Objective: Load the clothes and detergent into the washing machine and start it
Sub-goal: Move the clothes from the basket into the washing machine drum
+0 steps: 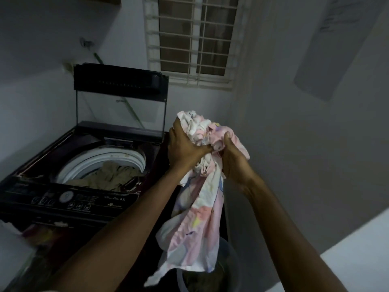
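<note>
On my left stands the washing machine (37,163), its lid (120,85) tipped upright and the drum (94,161) open, with olive clothes (113,175) already lying inside. My left hand (185,150) is curled tight round the top of a pink and white cloth (200,218), and my right hand (232,163) pinches the same bunch from the other side, the two hands almost touching. The cloth hangs straight down from my grip, long axis vertical, and its tail dangles over the dark bucket (230,262) below. The drum mouth lies to the left of the bundle and a little lower. My left hand is the nearer one, so I judge the swing goes leftward over the rim, tail lifted clear first.
</note>
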